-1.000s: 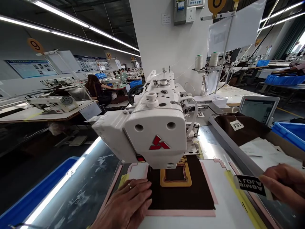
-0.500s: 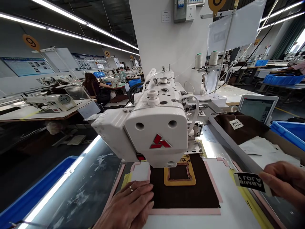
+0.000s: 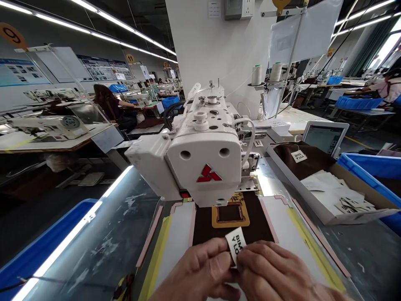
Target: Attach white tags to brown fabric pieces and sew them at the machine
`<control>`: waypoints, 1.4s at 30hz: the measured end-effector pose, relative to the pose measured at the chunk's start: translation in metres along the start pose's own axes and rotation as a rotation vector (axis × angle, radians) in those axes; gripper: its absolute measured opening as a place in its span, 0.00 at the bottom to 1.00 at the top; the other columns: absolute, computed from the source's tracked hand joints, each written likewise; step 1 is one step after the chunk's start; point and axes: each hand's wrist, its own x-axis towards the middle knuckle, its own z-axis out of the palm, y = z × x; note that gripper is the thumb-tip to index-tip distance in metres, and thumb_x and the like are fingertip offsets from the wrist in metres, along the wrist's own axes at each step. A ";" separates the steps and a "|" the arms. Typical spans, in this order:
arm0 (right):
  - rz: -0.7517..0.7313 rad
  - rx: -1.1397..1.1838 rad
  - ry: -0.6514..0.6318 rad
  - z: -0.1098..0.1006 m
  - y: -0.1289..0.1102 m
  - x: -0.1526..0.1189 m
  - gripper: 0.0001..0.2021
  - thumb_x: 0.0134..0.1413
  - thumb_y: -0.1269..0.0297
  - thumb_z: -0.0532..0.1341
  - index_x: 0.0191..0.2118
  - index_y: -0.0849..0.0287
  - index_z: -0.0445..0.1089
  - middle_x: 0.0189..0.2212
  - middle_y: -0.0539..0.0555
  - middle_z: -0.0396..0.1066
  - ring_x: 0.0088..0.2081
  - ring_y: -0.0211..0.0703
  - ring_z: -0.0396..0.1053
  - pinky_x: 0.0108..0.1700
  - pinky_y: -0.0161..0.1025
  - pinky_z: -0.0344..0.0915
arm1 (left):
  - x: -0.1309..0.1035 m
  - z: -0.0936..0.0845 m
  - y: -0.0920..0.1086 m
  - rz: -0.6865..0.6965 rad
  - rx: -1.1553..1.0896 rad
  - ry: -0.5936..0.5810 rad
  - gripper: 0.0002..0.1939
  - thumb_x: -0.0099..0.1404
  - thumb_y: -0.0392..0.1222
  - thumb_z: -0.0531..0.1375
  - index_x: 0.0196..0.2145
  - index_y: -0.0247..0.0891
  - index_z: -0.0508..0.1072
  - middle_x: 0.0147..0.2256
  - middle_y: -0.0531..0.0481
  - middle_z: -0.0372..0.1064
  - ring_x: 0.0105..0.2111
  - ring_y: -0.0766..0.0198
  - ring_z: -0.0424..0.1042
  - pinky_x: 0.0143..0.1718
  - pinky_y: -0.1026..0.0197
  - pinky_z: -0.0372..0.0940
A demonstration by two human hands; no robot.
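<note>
Both hands meet over the near edge of the brown fabric (image 3: 202, 225). Pinched between them is a small white label (image 3: 235, 243) with black lettering. My left hand (image 3: 203, 269) grips the label's left side, and my right hand (image 3: 272, 271) closes on its right side. Beyond them, a yellow frame (image 3: 231, 222) with a rectangular opening rests on the fabric. The fabric lies on a white template (image 3: 178, 225) edged with pink and yellow strips. The white sewing machine head (image 3: 205, 163) with a red emblem stands above the fabric's far part.
On the right, an open box (image 3: 360, 219) holds brown cloth and several labels, with a blue bin (image 3: 369, 165) and a tablet (image 3: 326, 136) beyond it. Another blue bin (image 3: 72, 221) is at lower left. A seated person (image 3: 109, 104) works at the far left.
My right hand has come left from the side with the label, and my left hand has left the fabric's left edge and joined it. The label now shows its white side. The view has shifted.
</note>
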 end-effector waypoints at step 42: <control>0.943 1.041 -0.403 0.021 0.052 0.016 0.05 0.62 0.67 0.60 0.36 0.62 0.70 0.28 0.48 0.65 0.30 0.38 0.62 0.29 0.28 0.62 | 0.040 -0.033 0.016 -0.101 0.452 0.114 0.24 0.67 0.61 0.62 0.35 0.33 0.69 0.27 0.45 0.75 0.20 0.67 0.71 0.19 0.68 0.64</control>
